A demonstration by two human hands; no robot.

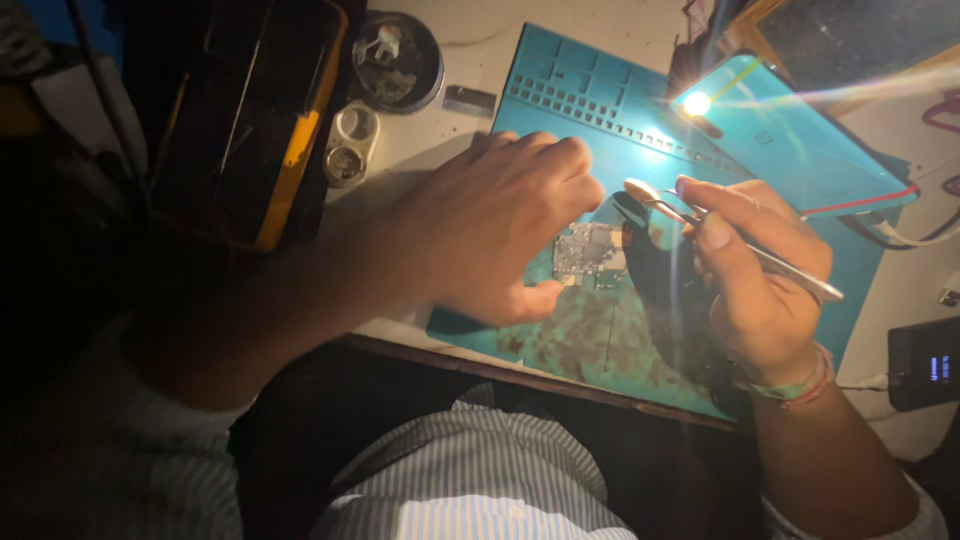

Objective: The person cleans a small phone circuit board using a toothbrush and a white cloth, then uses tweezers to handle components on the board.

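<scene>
Dim light is falling across the white table, where a teal work mat is lying stained and worn toward its near edge, with a bright lamp glare at its far right corner. You are pressing your left hand down on the mat, thumb and curled fingers pinching the left edge of a small circuit board, so that grip is closed on the board and steadying it flat. Your right hand is holding metal tweezers in a pen-like pinch, closed firmly around the shaft. The tweezers' long axis is running from lower right to upper left, and their tip is pointing up and left, hovering just above and to the right of the board; whether the tips are touching it cannot be told. The board is lying down and left of that tip, between your two hands, nearer the left one, which is already touching it. Its longer side seems to be running roughly toward and away from you, though the hand is covering part of it. Farther off, a round tin and a dark yellow-edged case are sitting at the left, and a small dark device with a lit display is resting at the right.
</scene>
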